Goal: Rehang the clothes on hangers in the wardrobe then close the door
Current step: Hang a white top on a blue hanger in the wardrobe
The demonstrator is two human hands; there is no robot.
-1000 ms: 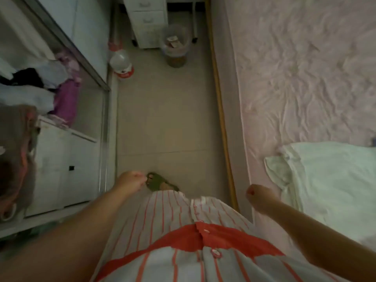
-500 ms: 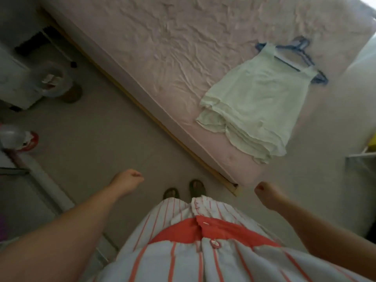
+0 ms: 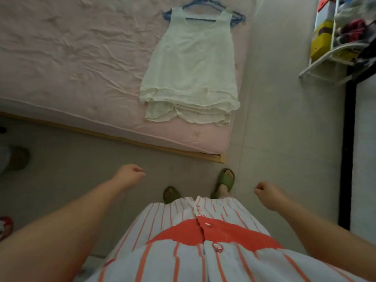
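Note:
A pale green sleeveless top lies flat on the pink bed, its shoulders on a blue hanger whose hook points away from me. My left hand hangs over the floor in front of the bed's edge, fingers curled into a fist with nothing in it. My right hand is also a closed, empty fist, low at the right over the floor. Both hands are well short of the top. The wardrobe is out of view.
A white rack with boxes and clutter stands at the upper right, with a dark vertical frame below it. My feet in green slippers stand near the bed's wooden corner. A bin shows at the left edge.
My view has swung right, away from the wardrobe and towards the bed; the top on its hanger now lies straight ahead. Both fists stayed closed and empty.

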